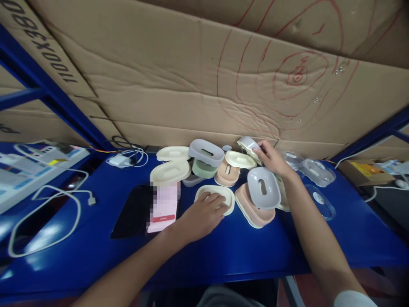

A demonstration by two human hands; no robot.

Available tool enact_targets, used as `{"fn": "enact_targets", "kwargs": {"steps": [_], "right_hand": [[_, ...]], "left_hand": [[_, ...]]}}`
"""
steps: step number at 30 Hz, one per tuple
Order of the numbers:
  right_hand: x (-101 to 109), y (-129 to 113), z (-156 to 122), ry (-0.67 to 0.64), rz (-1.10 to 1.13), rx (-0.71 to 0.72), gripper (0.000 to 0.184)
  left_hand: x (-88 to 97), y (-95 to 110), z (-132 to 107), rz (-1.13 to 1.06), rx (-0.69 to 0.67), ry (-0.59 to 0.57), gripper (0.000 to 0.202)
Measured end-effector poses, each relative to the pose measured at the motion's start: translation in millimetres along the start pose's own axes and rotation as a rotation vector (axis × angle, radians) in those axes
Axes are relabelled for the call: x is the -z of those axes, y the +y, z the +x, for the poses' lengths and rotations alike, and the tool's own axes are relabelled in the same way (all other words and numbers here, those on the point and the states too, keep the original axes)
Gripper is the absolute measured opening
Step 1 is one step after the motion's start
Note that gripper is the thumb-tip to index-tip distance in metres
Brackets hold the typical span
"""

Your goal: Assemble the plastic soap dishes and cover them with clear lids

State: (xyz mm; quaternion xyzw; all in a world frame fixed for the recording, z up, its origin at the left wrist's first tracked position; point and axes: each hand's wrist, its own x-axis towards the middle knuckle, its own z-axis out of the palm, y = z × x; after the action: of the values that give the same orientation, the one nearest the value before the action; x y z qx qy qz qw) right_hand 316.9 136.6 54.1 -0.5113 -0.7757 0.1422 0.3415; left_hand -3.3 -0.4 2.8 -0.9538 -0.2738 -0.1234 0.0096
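My left hand (206, 215) lies over a cream oval soap dish (229, 197), its bent fingers inside the rim; the thumb is mostly hidden. At the back, my right hand (271, 157) grips a grey soap dish (247, 143) that is tilted up on its side, with a cream edge showing beneath. Between the hands are a flat cream dish (239, 159) and a peach dish (227, 174). Below my right wrist, a grey slotted dish (255, 187) leans on a peach one (251, 209).
A grey dish (206, 147) sits on a green one (204, 169), beside cream pieces (169, 172). Clear plastic shells (319, 172) lie right. A phone (164, 209) and a black tablet-like slab (132, 211) lie left, near white cables (79, 204). Cardboard (159, 76) walls the back.
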Motion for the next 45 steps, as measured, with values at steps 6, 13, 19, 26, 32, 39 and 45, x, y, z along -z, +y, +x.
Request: {"fn": "enact_targets", "kwargs": {"steps": [6,13,19,26,32,39,45], "right_hand": [[-1.1,-4.3,0.6,-0.013,-0.018,0.004,0.044],[-4.3,-4.7,0.6,0.017,-0.041,-0.001,0.048],[-8.4,-6.9,0.8,-0.033,-0.049,0.011,0.056],[-6.8,-8.4,2.1,0.002,-0.127,-0.014,0.06],[-12.7,-10.0,1.7,0.023,-0.187,-0.001,0.054],[-6.0,-35.3,0.6,0.094,-0.233,0.116,0.044],[-6.6,-43.9,-2.2,0.009,-0.318,0.196,0.034]], "left_hand": [[0.1,-0.3,0.3,0.007,-0.001,-0.006,0.026],[-1.0,-0.8,-0.4,0.008,-0.004,-0.013,0.027],[-0.1,-0.4,-0.7,0.007,0.002,-0.007,0.025],[-2.0,-0.8,-1.6,0.023,-0.002,-0.011,0.026],[-2.0,-0.5,0.0,0.005,0.011,-0.03,0.026],[8.4,-0.1,0.6,-0.144,0.128,0.194,0.039],[8.6,-3.7,0.9,-0.089,0.169,0.278,0.036]]}}
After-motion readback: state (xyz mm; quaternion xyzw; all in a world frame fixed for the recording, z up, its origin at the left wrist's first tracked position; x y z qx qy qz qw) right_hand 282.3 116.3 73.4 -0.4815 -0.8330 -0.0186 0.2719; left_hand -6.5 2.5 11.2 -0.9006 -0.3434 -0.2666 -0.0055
